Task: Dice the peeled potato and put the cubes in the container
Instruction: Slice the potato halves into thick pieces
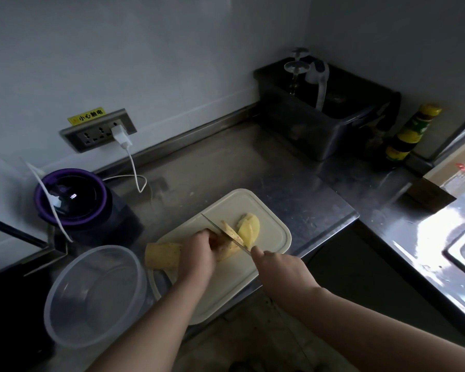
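A left hand (pixel 199 255) curls over a half-hidden potato (pixel 230 249) on the cutting board (pixel 226 287), the right hand (pixel 282 272) clenched around the knife (pixel 212 223) with its handle hidden, the clear container (pixel 91 296) alongside, under a sticker (pixel 89 116) reading "小心触电".

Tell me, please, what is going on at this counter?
A person is slicing a potato on the cutting board. The left grip steadies the potato, and the right grip holds the knife, its blade down in the potato. Several slices lie just right of the blade, another potato chunk sits at the board's left edge, and the clear container beside it holds no potato yet.
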`<action>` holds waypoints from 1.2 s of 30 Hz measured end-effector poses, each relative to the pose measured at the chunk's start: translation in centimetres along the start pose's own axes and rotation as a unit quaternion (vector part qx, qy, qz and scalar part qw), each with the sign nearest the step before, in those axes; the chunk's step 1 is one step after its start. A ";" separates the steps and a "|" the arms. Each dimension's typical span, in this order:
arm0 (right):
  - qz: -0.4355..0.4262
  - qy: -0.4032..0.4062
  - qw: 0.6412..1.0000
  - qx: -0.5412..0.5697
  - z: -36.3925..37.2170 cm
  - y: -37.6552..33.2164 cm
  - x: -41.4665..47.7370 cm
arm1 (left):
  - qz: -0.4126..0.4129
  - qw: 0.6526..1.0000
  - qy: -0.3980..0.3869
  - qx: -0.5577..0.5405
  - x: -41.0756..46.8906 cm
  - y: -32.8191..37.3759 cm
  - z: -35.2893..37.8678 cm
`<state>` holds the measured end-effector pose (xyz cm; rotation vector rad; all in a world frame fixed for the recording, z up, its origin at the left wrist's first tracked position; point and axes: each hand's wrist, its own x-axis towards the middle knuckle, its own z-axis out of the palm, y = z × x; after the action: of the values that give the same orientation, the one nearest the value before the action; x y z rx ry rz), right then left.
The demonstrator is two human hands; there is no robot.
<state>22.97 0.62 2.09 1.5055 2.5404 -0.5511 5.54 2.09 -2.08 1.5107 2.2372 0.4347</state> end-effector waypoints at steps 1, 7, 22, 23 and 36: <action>0.000 -0.004 1.000 0.003 0.2 0.1 0.0 | 0.001 1.000 0.002 0.003 0.0 0.0 -0.1; 0.006 -0.036 0.999 0.023 1.0 0.1 1.0 | 0.013 1.000 0.008 -0.014 -0.3 -0.1 0.1; 0.011 0.005 1.000 -0.001 -0.6 -0.1 -0.1 | 0.021 0.998 0.012 -0.058 -0.7 -0.4 0.1; 0.010 0.007 1.000 -0.003 -0.6 -0.1 -0.2 | 0.021 0.998 0.013 -0.062 -0.7 -0.4 0.2; -0.012 -0.003 1.000 -0.006 0.0 -0.2 -0.1 | 0.018 1.000 0.022 -0.012 -0.5 -0.3 0.4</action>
<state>22.84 0.43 2.17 1.4704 2.5560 -0.5419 5.72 1.53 -2.51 1.5458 2.2319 0.5083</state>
